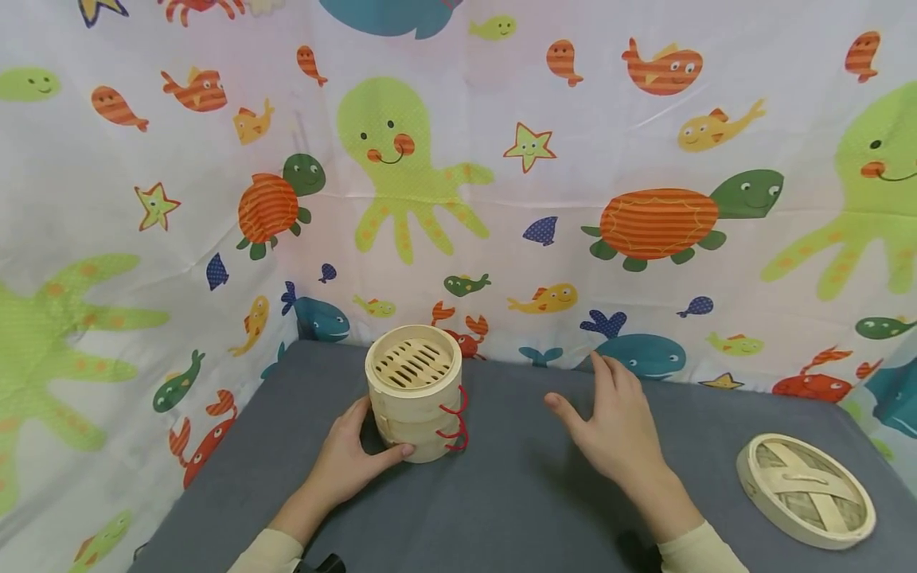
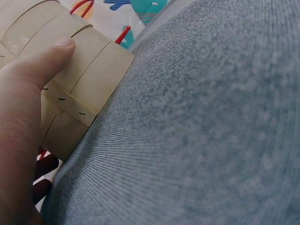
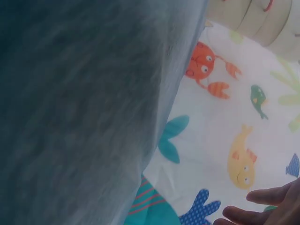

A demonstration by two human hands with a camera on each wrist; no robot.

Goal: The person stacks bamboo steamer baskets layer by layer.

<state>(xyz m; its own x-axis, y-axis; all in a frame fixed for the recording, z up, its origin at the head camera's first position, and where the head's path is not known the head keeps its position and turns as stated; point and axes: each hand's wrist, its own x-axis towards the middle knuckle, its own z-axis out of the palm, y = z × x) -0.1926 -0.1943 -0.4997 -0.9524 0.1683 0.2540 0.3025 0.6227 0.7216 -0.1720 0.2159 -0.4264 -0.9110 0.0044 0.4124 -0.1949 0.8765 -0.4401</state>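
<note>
1 stack of 3 bamboo steamers (image 1: pixel 415 394) gripped by left hand (image 1: pixel 351 461); right hand (image 1: pixel 616 430) open, flat on desk (image 1: pixel 516 493); 1 lid (image 1: pixel 805 489) beyond right hand.

A white sea-creature-print curtain (image 1: pixel 501 159) hangs behind and beside a grey cloth-covered table (image 1: pixel 516 493).

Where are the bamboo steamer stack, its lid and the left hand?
bamboo steamer stack (image 1: pixel 413 364), head view, slatted top.
lid (image 1: pixel 805 489), head view, woven middle.
left hand (image 1: pixel 351 461), head view, back of hand.
</note>
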